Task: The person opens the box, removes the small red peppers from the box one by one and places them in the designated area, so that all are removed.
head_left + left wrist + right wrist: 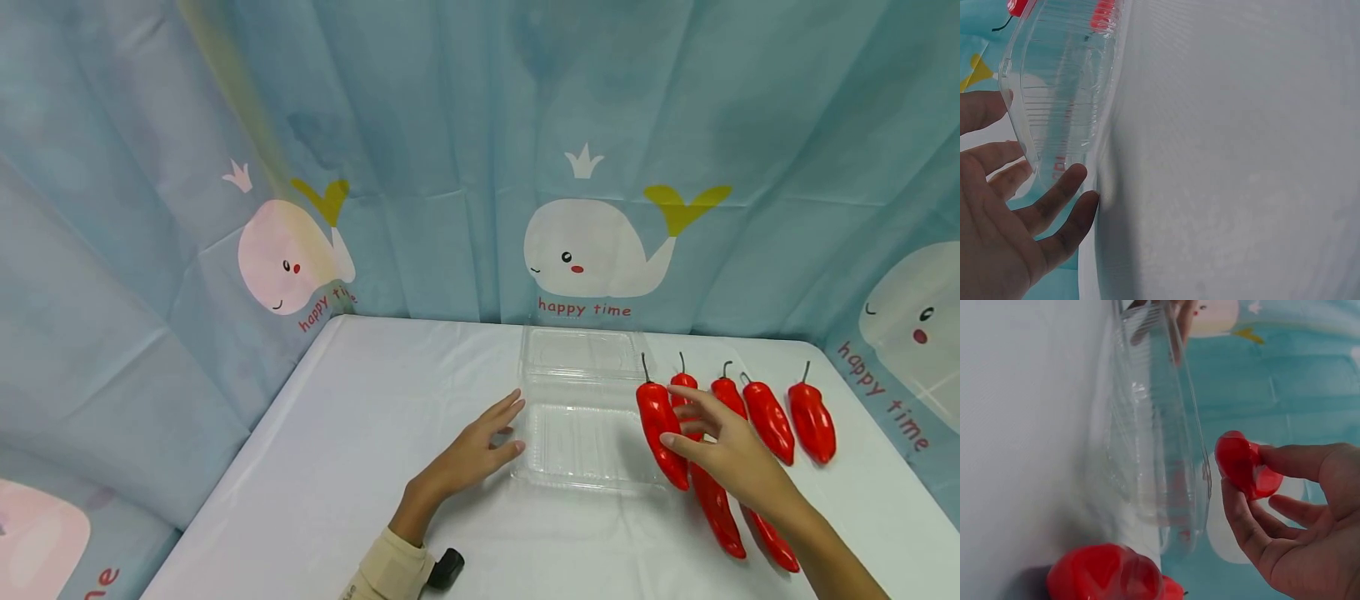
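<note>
My right hand (726, 448) pinches a red chili pepper (657, 421) between thumb and fingers. The pepper is raised at the right side of a clear plastic box (573, 442), its stem pointing away from me. In the right wrist view the thumb and fingers press on this pepper (1235, 464) from opposite sides, beside the box wall (1147, 425). At the box's left edge is my left hand (472, 454), its fingers spread. The left wrist view has those fingers (1063, 187) at the rim; whether all of them touch it I cannot tell.
The box's clear lid (581, 352) lies folded back towards the curtain (450, 167). Several more red peppers (812, 421) lie on the white tablecloth (360, 442) to the right, some partly behind my right hand. A black object (447, 568) shows by my left sleeve (390, 571).
</note>
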Motion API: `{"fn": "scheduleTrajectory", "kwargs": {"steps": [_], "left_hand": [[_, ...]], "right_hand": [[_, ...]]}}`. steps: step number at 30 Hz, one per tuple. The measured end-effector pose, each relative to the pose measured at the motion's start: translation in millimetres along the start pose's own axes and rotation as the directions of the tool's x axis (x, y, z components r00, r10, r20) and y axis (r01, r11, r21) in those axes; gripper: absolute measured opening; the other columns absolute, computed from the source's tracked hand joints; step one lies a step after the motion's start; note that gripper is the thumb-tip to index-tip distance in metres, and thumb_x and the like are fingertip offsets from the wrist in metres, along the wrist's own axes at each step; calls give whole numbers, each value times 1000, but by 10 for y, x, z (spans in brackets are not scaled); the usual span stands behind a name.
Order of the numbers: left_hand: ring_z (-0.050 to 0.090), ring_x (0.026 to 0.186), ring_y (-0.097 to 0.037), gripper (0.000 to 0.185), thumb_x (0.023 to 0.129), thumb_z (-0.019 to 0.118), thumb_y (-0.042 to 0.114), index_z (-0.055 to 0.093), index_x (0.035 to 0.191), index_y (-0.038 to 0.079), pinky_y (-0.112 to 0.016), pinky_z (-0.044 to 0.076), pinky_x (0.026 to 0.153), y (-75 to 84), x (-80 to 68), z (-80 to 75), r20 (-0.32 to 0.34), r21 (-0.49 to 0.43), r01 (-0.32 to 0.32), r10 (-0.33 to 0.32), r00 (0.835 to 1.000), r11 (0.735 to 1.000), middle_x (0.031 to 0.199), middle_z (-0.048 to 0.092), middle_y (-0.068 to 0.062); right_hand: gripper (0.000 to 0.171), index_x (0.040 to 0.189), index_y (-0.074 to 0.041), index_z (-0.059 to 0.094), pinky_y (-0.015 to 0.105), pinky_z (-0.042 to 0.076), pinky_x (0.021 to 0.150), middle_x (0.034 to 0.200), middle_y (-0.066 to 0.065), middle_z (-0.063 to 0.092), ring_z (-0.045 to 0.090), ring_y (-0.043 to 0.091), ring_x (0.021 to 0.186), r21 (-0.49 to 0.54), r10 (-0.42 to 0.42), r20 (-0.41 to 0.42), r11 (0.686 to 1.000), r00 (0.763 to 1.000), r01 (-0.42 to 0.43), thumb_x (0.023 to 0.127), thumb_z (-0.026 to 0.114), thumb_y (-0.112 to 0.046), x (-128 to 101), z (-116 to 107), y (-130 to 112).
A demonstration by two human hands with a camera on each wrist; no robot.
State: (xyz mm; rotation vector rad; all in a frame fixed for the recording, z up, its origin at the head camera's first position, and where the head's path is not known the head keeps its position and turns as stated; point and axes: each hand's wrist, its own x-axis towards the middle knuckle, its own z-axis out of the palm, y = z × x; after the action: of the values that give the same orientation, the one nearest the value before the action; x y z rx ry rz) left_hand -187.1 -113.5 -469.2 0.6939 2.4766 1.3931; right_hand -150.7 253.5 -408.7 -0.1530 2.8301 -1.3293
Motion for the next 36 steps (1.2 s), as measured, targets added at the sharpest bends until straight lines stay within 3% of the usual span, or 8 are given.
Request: {"fn": "scheduleTrajectory", "kwargs": {"steps": [18, 29, 36], "left_hand": [[55, 142, -35, 69, 108, 59, 31, 30, 168, 15, -53, 51, 111, -27, -1, -2, 3, -11, 3, -3, 1000, 1000, 178, 18, 2], [55, 142, -35, 69, 108, 59, 30, 30, 168, 11, -53, 51, 111, -23, -5, -1, 5, -8, -2, 2, 1000, 1000, 178, 18, 3], [56, 141, -35, 69, 109, 59, 30, 30, 168, 11, -53, 52, 111, -27, -5, -3, 2, 1, -7, 7, 1000, 1000, 178, 18, 2]], "right_hand": [[87, 165, -5, 33, 54, 65, 78, 145, 36, 52, 58, 55, 124, -33, 107, -27, 994, 994, -108, 96, 79, -33, -145, -232, 308], [90, 164, -1, 30, 46, 66, 76, 145, 38, 51, 59, 56, 124, -45, 165, -62, 985, 984, -168, 97, 77, -40, -252, -375, 577], [91, 165, 2, 26, 50, 65, 79, 148, 42, 45, 54, 60, 128, -56, 239, -68, 968, 969, -243, 100, 73, -42, -304, -469, 719]]}}
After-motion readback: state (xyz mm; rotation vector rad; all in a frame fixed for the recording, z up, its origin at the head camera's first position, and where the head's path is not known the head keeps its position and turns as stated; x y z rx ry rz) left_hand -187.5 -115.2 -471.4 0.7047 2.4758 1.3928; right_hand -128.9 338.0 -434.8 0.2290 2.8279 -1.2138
